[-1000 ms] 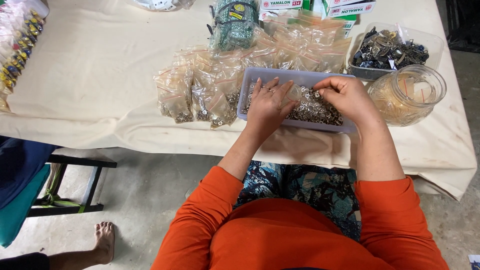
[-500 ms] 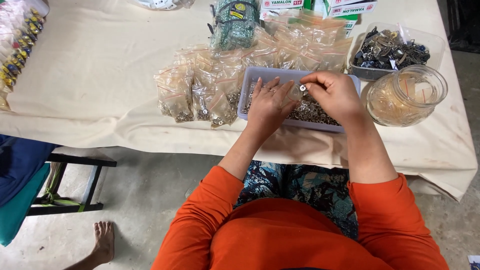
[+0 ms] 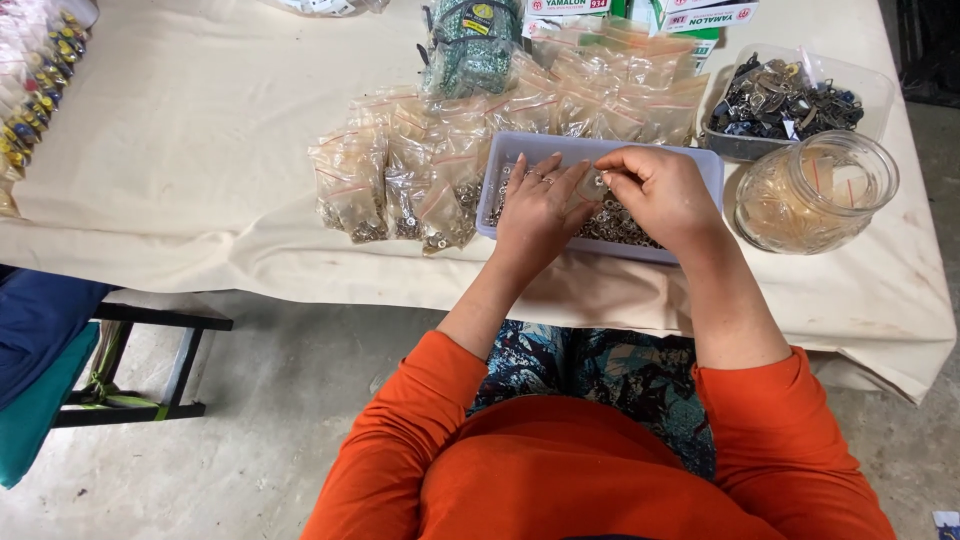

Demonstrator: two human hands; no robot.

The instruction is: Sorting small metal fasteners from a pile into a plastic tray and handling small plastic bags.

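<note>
Small home workshop or packing spot: cream cloth-covered counter (image 3: 200, 150) over bare concrete floor (image 3: 270, 420), heaps of small clear plastic bags of metal fittings (image 3: 400, 180), lavender plastic tray of metal rings (image 3: 520, 150), clear glass jar (image 3: 815, 195), clear tub of dark metal hardware (image 3: 790, 100).

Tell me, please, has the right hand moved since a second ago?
Yes. The right hand has shifted left along the lavender tray, away from the glass jar, and now meets the left hand.

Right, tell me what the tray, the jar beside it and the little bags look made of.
Tray: pale lavender plastic, matte, opaque walls. Jar: probably clear glass, thick glossy rim, contents show through. Little bags: thin clear plastic film, crinkled and shiny, small metallic pieces visible inside.
</note>
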